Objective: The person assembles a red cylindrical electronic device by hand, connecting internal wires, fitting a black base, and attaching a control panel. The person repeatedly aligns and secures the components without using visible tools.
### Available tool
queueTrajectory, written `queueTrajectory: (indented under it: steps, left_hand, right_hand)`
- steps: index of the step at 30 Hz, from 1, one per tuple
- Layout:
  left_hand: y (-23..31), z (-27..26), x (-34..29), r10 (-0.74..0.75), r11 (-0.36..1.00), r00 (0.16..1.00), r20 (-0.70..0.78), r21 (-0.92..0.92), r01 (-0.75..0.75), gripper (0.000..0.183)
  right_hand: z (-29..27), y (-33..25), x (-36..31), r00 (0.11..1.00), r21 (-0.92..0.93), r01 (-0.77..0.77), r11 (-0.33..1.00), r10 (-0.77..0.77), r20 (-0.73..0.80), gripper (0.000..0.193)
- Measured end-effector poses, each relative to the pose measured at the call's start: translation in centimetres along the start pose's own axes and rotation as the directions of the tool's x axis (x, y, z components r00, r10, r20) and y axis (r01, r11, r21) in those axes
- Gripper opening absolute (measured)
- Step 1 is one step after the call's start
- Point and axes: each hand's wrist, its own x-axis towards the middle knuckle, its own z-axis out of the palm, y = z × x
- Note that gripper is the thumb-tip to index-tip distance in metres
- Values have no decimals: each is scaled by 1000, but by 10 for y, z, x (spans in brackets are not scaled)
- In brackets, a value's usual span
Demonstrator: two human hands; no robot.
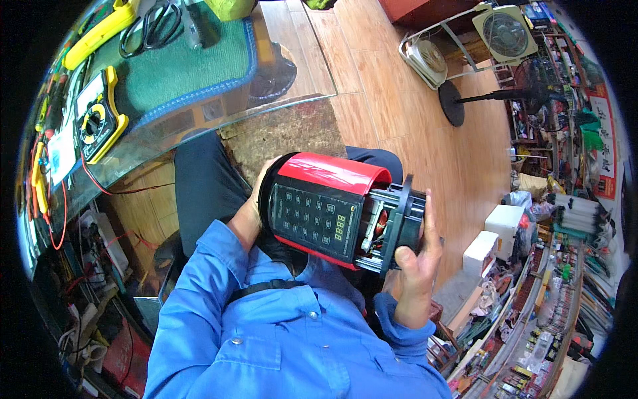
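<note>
A red and black cylindrical appliance [312,219] with a button panel and a small display lies sideways over my lap. It looks like a blender's motor base. My left hand [256,205] holds its black rimmed end, with most of the fingers hidden behind it. At the opposite end, my right hand [421,258] grips a black round end piece [400,226], thumb on the near side and fingers on the outer face. Between the red shell and that end piece is a gap, where metal rods [373,229] and some wiring show.
On the glass table [199,130] at the left lie a green mat [179,70], a yellow and black multimeter [98,120] with red leads, and a coiled black cord [151,30]. Fans [505,33] stand on the wooden floor at far right. Shelves of parts [531,319] and white boxes [481,253] line the right.
</note>
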Motion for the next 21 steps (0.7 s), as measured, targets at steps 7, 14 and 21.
queueTrajectory:
  steps: [7, 14, 21]
  left_hand:
    - [-4, -3, 1, 45, 999, 999, -15, 3, -45, 50]
    - [-3, -8, 6, -62, 987, 995, -74, -152, 50, 49]
    - [1, 0, 7, -9, 997, 999, -31, -83, 7, 49]
  right_hand:
    - [11, -9, 7, 997, 135, -76, 988, 75, 15, 135]
    - [-1, 5, 12, 996, -192, 67, 979, -54, 71, 128]
    - [-8, -5, 35, 931, -416, 358, 836, -284, 230, 118]
